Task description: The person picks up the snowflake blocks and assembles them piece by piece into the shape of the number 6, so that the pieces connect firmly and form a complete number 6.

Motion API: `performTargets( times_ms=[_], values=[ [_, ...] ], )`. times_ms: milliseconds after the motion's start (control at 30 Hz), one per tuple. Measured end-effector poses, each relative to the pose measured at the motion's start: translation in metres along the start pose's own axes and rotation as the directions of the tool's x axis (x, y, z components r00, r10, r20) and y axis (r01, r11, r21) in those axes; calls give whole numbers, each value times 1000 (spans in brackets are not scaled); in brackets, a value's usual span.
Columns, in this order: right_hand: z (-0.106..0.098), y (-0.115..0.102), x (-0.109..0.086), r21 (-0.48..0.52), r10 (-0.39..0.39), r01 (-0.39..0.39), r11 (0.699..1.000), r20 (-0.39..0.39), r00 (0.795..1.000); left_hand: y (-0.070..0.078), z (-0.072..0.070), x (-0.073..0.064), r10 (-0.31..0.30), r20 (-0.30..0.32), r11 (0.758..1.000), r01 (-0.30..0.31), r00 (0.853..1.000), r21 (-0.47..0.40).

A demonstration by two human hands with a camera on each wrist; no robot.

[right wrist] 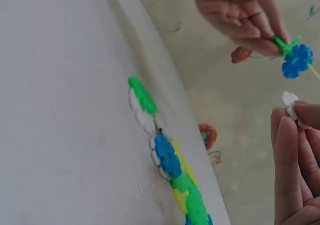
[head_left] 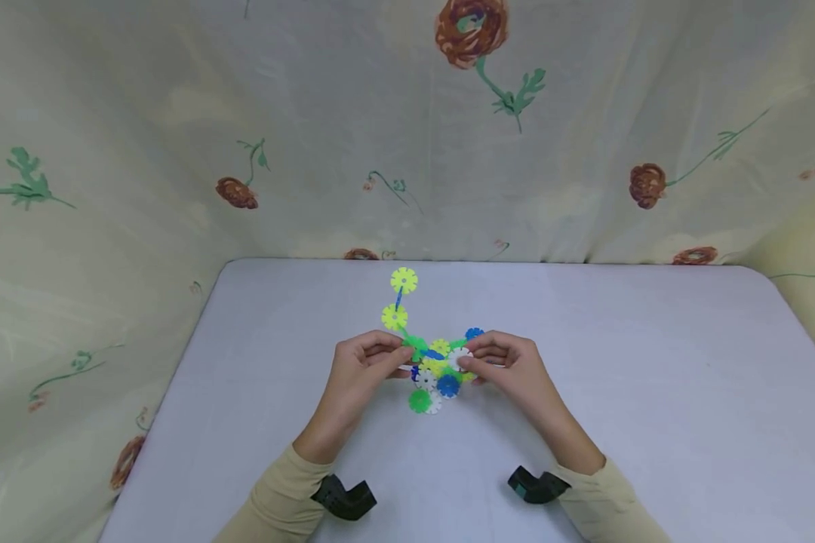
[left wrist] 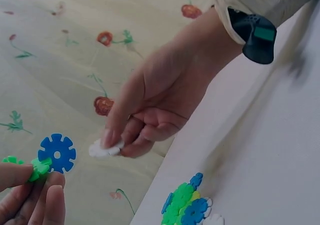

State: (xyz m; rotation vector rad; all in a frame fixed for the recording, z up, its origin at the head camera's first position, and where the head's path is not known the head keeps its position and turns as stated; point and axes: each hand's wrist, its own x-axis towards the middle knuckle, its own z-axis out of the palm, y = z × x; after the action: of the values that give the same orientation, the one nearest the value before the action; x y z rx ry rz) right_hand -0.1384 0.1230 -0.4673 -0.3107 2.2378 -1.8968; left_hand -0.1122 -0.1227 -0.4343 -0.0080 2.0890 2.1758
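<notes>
My left hand (head_left: 361,367) pinches a green notched disc (head_left: 416,348) between thumb and fingers. A blue disc (left wrist: 57,154) is joined to that green one, and a chain with two yellow discs (head_left: 404,280) runs up from it. My right hand (head_left: 511,363) pinches a white notched disc (head_left: 459,359), seen almost edge-on between thumb and fingertips in the right wrist view. Between the hands, the blue and white discs face each other with a gap in both wrist views. Beneath them lies a cluster of interlocked discs (right wrist: 168,156) in green, blue, yellow and white, partly hidden by the hands in the head view.
The discs lie on a table with a pale cover (head_left: 652,377). A flower-patterned curtain (head_left: 326,136) hangs behind and to the sides. Dark straps with camera mounts (head_left: 345,498) sit at both wrists, over beige sleeves (head_left: 278,490).
</notes>
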Motion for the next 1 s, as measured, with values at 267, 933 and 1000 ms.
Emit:
performTargets(
  times_ms=[267, 933, 1000],
  values=[
    [5, -9, -12, 69, -20, 19, 997, 13, 1000, -2, 3, -1, -16, 5, 1000, 16, 1000, 6],
    [12, -14, -18, 114, -30, 35, 993, -44, 999, -4, 6, -2, 15, 49, 1000, -14, 999, -12],
    [13, -13, -18, 105, -45, 49, 993, -41, 998, -4, 6, -2, 20, 50, 1000, -20, 999, -12]
  ],
)
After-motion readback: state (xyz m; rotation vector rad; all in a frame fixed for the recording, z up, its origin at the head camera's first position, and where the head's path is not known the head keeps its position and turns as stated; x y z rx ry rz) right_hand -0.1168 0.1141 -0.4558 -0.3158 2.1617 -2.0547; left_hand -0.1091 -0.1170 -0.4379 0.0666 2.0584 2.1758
